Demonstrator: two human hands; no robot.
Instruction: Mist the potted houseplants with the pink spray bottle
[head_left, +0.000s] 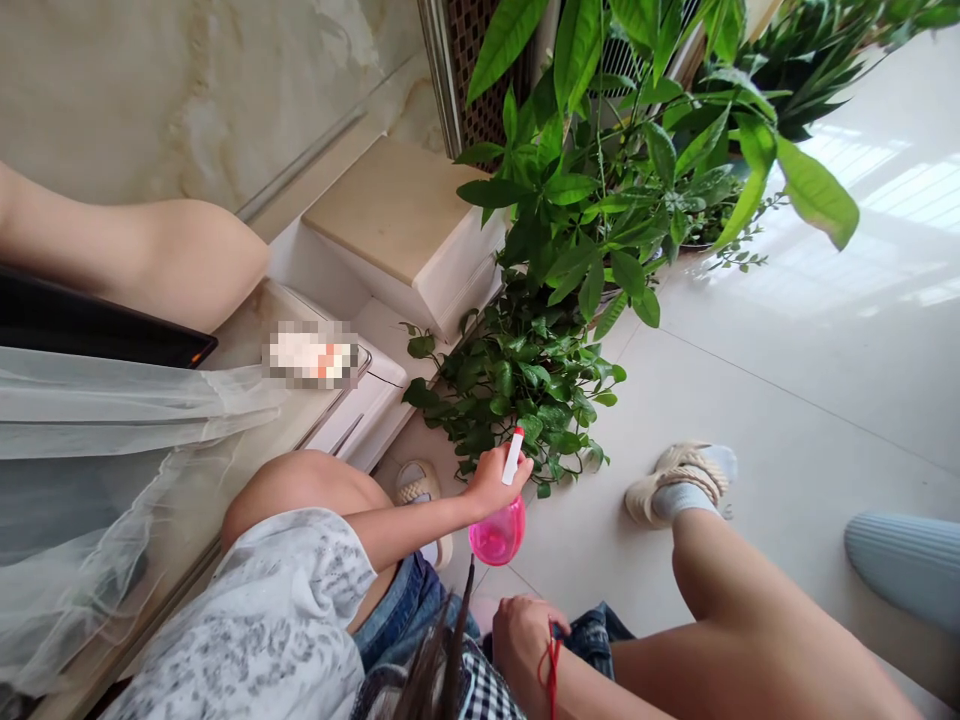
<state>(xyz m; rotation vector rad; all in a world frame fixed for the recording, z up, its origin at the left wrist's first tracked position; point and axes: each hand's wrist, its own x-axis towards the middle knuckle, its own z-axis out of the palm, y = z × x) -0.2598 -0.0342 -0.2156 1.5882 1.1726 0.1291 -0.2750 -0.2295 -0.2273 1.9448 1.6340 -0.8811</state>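
My left hand (495,482) is closed around a spray bottle (498,532) with a clear pink body and a white and red top. The bottle is beside the lower leaves of a green leafy plant (517,390) on the floor. The spray head points toward these leaves; no mist can be made out. My right hand (525,632), with a red string at the wrist, rests low by my denim shorts (592,640). Its fingers are curled, and what they hold, if anything, is hidden.
A taller broad-leaved plant (577,210) rises behind. Beside it stands a white box with a tan top (397,205). A blurred-out object (311,355) lies on the ledge, near a sheer curtain (112,560). A bare limb (142,245) shows upper left. A ribbed pale blue object (900,565) stands at right.
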